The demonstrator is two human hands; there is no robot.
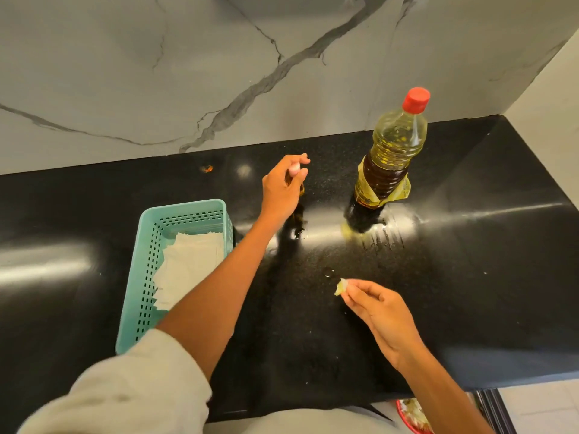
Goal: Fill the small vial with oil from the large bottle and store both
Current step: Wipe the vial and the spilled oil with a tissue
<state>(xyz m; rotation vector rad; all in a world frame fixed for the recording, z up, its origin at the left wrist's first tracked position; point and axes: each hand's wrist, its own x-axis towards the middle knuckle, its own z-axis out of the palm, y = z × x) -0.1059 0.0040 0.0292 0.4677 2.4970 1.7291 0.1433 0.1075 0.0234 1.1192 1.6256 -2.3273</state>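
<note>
Gripping the small vial in the left hand, just left of the capped large bottle; pinching an oily tissue wad in the right hand, in front of it. Hold the vial upright, carry it low to the basket further left. Mind the slippery oil at the bottle's foot; open room on the surface right of it.

Bright, even light; broad glare streaks cross the glossy black desk; wide-angle bending at frame edges; slightly soft.
</note>
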